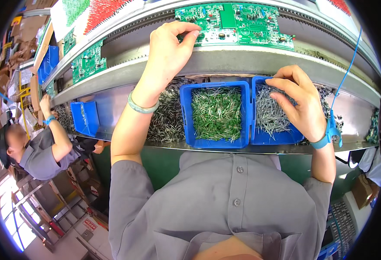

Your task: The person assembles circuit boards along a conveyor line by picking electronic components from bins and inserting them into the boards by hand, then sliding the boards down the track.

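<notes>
My left hand reaches over the left end of a green circuit board populated with small parts. Thumb and forefinger are pinched together at the board's edge; whatever they hold is too small to make out. A pale bangle circles that wrist. My right hand hovers above a blue bin of grey leaded components, thumb and forefinger apart, with nothing visible between them. It wears a blue wrist strap with a cord. Between my forearms stands a blue bin of green leaded components.
Metal rails carry the boards, including another green board to the left. Loose dark leaded parts lie left of the bins. A tilted blue bin is farther left, where a co-worker reaches toward the line.
</notes>
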Tool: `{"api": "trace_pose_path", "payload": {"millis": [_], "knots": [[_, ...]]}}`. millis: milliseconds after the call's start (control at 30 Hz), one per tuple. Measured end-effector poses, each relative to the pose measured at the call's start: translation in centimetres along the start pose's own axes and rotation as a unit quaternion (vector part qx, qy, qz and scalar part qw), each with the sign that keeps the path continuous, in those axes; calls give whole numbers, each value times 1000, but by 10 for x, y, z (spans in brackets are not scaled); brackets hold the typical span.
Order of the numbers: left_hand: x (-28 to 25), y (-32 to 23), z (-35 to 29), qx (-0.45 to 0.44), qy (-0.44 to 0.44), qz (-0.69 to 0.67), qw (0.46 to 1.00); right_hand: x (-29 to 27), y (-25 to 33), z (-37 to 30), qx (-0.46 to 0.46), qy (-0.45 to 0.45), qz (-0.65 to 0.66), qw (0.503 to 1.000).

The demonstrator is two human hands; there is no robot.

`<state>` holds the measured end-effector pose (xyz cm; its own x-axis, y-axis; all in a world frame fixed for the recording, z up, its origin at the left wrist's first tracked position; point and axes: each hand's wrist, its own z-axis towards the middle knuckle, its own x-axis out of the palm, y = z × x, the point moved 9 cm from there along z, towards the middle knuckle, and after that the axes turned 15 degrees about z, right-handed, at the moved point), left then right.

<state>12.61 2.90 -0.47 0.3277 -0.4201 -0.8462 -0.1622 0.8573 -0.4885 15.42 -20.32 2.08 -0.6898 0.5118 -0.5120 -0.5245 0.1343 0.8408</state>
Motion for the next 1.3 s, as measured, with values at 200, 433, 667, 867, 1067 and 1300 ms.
{"api": "trace_pose_path", "payload": {"millis": [200,433,667,867,1067,1300], "knots": [[2,-11,-1,45,-11,65,997,-1,-1,-1,1,-1,4,1000],[-40,19,10,5,-21,33,999,2,-1,3,-3,-15,5,1000],[-212,195,-23,-109,-308,437,838,8,19,11,-99,8,-130,987],[-210,328,-121,-410,-140,400,808,86,55,84,-236,-28,-145,960],[-204,350,-117,-452,-58,425,782,135,41,150,-213,-52,-377,900],[-196,305,-91,-385,-64,434,812,96,12,129,-147,6,-376,915]]}}
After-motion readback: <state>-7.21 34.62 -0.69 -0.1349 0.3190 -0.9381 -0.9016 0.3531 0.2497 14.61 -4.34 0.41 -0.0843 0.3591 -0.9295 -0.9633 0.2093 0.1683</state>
